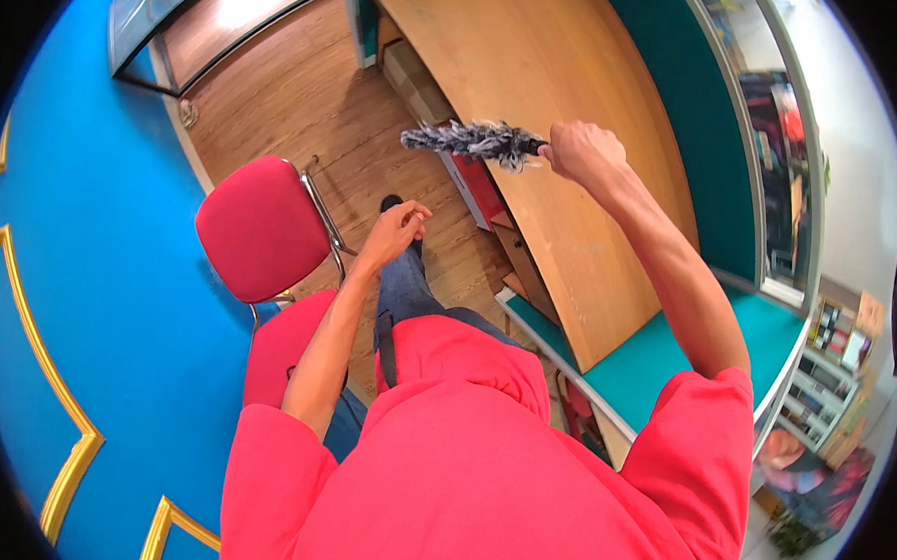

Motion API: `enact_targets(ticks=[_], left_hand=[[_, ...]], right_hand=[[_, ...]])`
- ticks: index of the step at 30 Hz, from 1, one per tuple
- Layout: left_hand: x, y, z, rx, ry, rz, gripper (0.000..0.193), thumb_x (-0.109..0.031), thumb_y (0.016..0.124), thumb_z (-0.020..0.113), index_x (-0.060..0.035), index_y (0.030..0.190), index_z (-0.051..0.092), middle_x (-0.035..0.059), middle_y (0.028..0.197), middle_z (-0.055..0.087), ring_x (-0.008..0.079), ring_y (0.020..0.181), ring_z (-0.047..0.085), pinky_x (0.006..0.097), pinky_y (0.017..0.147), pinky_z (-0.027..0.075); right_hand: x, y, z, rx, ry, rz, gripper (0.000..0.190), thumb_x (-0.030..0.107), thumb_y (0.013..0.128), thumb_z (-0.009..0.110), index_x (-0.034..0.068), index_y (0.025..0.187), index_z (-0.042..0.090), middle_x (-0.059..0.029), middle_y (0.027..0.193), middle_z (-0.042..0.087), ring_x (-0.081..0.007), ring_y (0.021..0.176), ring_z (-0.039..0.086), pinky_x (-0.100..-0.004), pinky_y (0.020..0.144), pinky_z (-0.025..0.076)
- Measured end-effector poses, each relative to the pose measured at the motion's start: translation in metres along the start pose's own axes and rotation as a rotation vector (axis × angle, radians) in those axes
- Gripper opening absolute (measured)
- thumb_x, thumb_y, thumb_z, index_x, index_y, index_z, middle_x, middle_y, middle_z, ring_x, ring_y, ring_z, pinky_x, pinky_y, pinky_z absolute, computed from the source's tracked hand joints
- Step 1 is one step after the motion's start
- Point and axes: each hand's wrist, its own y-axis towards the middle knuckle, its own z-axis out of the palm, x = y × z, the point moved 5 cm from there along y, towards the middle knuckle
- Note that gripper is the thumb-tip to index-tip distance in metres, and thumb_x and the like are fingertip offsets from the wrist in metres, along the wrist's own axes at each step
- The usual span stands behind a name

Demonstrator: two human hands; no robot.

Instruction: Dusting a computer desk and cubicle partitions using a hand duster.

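Observation:
My right hand (pixel 587 155) is closed around the dark handle of a fluffy grey duster (pixel 469 141). The duster points left across the near edge of a wooden desktop (pixel 548 232), its tip reaching out over the floor. My left hand (pixel 403 231) hangs in front of my leg with loosely bent fingers and nothing visible in it. Left of that hand stands a red padded chair (pixel 264 228) with a chrome frame.
A green partition (pixel 672 140) with a glass upper section borders the desk's right side. Under the desk are a cardboard box (pixel 416 80) and a red-and-white box (pixel 479 187). A blue wall (pixel 118 280) with gold moulding rises at left. Wooden floor (pixel 299 86) runs between.

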Motion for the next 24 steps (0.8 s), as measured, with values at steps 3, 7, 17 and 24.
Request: enact_targets(ticks=[3, 7, 17, 24], left_hand=[[0.016, -0.012, 0.026, 0.066, 0.008, 0.023, 0.02, -0.012, 0.097, 0.047, 0.0003, 0.104, 0.062, 0.0052, 0.076, 0.062, 0.012, 0.071, 0.059, 0.027, 0.067, 0.048], [0.039, -0.038, 0.065, 0.2, -0.002, 0.02, 0.02, -0.013, 0.098, 0.048, -0.0002, 0.106, 0.062, 0.0042, 0.077, 0.062, 0.0116, 0.072, 0.06, 0.0252, 0.068, 0.049], [0.053, -0.117, 0.159, 0.507, 0.115, -0.013, 0.02, -0.011, 0.098, 0.046, 0.0004, 0.106, 0.061, 0.0052, 0.078, 0.062, 0.0124, 0.071, 0.061, 0.0251, 0.067, 0.049], [0.037, -0.133, 0.175, 0.567, 0.249, 0.07, 0.021, -0.014, 0.099, 0.046, -0.0018, 0.107, 0.061, 0.0042, 0.079, 0.063, 0.0114, 0.072, 0.061, 0.0246, 0.069, 0.047]], right_hand=[[-0.026, -0.066, 0.052, 0.032, 0.041, 0.064, 0.03, 0.034, 0.086, 0.066, 0.004, 0.088, 0.071, -0.0189, 0.086, 0.07, -0.0354, 0.084, 0.069, -0.0455, 0.069, 0.054], [-0.062, -0.167, 0.125, 0.077, 0.128, 0.234, 0.032, 0.036, 0.085, 0.067, 0.004, 0.086, 0.071, -0.0179, 0.088, 0.07, -0.0349, 0.085, 0.069, -0.0443, 0.07, 0.054], [-0.142, -0.367, 0.266, 0.299, 0.154, 0.616, 0.033, 0.031, 0.074, 0.078, 0.005, 0.094, 0.072, -0.0126, 0.097, 0.072, -0.0283, 0.093, 0.069, -0.0399, 0.077, 0.055], [-0.164, -0.396, 0.256, 0.463, 0.281, 0.715, 0.023, 0.03, 0.076, 0.079, 0.013, 0.09, 0.074, -0.0019, 0.091, 0.073, -0.0196, 0.087, 0.07, -0.0325, 0.071, 0.053]])
